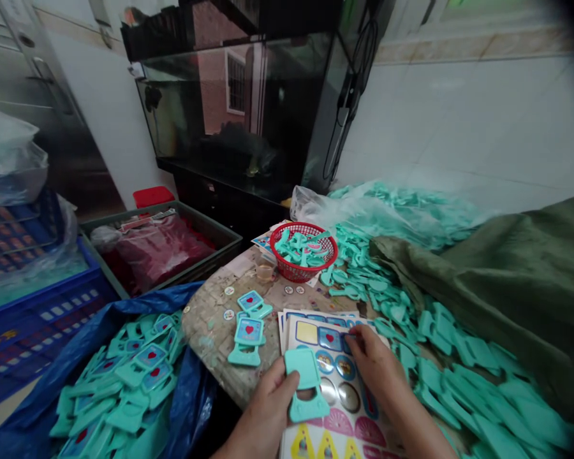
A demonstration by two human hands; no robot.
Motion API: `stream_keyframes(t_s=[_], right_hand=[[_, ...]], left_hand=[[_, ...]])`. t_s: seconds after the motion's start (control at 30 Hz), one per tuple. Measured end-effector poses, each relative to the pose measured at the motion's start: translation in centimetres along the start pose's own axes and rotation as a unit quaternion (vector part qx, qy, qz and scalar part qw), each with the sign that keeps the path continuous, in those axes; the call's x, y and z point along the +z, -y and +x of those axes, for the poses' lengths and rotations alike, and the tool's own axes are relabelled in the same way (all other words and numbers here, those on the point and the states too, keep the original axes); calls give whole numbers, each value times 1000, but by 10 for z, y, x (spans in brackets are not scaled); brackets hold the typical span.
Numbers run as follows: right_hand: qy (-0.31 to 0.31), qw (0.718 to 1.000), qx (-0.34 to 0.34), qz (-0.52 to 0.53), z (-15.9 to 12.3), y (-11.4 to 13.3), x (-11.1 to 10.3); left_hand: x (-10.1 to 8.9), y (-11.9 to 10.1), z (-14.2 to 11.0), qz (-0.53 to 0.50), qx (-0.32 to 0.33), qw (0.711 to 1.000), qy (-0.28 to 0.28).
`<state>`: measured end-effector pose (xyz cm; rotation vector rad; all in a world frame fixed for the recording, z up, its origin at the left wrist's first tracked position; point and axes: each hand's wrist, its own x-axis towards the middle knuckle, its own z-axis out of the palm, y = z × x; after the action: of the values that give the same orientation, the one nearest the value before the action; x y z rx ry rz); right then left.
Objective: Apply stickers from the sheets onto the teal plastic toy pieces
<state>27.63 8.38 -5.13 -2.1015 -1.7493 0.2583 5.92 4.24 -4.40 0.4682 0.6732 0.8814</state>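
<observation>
My left hand [268, 408] is closed round a teal plastic toy piece [306, 384], holding it just above a sticker sheet [316, 333]. My right hand [375, 363] rests on that sheet, its fingertips pinched at a blue sticker near the sheet's upper right; I cannot make out whether a sticker is lifted. Two finished teal pieces with heart stickers [249, 331] lie on the worn tabletop [210, 319] to the left of the sheet.
A red basket [296, 271] of teal pieces stands behind the sheet. Loose teal pieces [440, 357] are heaped to the right beside a green cloth [516, 287]. A blue bag [138, 382] of stickered pieces is at left, with crates beyond and a dark fish tank [239, 108] behind.
</observation>
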Motion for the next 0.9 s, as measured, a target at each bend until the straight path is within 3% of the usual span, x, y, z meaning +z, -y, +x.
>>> stream_keyframes(t_s=[0.47,0.9], right_hand=[[43,998,27,-31,-14,4,0],[14,999,11,-36,-17,9,-2]], left_hand=[[-4,4,6,39,-21,999,-25],[-3,2,4,43,-24,999,-20]])
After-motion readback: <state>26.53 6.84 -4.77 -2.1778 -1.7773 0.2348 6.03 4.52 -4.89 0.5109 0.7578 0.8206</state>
